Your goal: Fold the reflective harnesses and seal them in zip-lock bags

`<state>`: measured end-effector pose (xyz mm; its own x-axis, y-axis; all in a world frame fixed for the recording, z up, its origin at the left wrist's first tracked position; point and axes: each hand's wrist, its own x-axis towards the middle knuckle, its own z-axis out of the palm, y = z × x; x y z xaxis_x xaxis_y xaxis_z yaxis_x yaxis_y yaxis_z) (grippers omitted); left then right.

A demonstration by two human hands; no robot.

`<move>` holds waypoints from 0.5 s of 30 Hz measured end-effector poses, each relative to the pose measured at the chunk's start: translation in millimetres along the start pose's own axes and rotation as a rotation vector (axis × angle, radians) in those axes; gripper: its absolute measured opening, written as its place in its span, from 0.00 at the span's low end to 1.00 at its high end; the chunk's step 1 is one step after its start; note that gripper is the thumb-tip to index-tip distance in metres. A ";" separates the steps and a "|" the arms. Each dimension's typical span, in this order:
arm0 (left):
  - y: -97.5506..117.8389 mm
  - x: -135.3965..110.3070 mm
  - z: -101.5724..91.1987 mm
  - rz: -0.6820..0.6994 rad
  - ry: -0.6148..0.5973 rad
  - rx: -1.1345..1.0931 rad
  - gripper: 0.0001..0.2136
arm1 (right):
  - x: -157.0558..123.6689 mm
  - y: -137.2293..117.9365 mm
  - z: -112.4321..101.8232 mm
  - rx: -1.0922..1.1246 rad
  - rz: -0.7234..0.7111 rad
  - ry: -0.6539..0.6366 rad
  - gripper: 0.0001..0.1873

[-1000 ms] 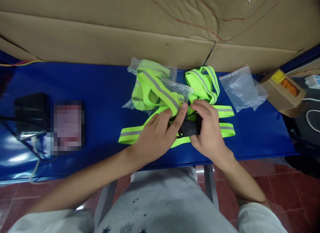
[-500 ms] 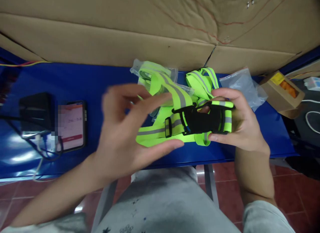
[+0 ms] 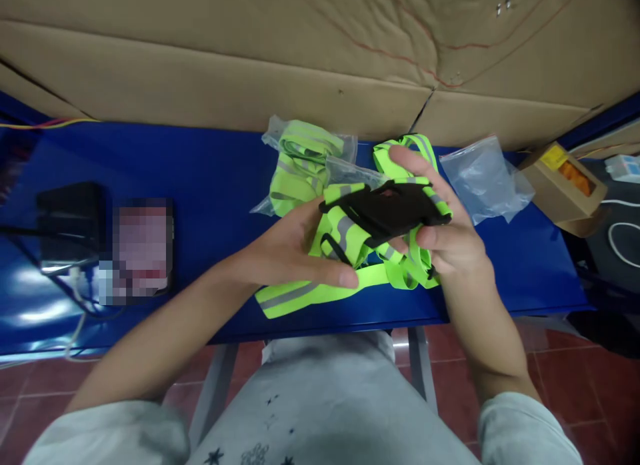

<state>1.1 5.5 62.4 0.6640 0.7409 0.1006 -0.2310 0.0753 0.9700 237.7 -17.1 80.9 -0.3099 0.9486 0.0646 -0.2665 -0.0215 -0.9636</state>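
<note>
Half-folded neon reflective belt (image 3: 349, 233) is held above the blue table (image 3: 200, 178): right hand (image 3: 450, 237) clasps its black panel (image 3: 390, 208), left hand (image 3: 290, 252) pinches the straps, one tail (image 3: 295, 296) hangs loose; bagged belt (image 3: 300, 165), empty bag (image 3: 483, 178) behind.

Three reflective belts (image 3: 350, 235); two plastic bags (image 3: 485, 178); one phone (image 3: 143, 248).

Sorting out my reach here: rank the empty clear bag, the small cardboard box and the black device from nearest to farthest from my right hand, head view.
From the right hand, gripping the neon straps:
1. Empty clear bag, just beyond it to the right.
2. Small cardboard box, farther right, past the bag.
3. Black device, far left.
</note>
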 end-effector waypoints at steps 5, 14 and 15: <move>-6.3 3.0 -0.2 -0.221 -0.085 -0.224 0.20 | 7.1 13.5 -0.9 0.014 0.151 -0.003 0.51; -16.0 5.0 -10.2 -0.131 -0.026 -0.369 0.17 | 8.4 31.3 -19.4 0.040 0.305 -0.222 0.40; -17.6 4.9 -11.3 -0.142 -0.064 -0.391 0.17 | 8.0 32.7 -19.1 0.054 0.337 -0.252 0.32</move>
<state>0.3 15.3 43.3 0.7490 0.6625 -0.0026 -0.3780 0.4306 0.8195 243.9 -4.1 45.0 -0.5997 0.7788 -0.1839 -0.1570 -0.3399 -0.9273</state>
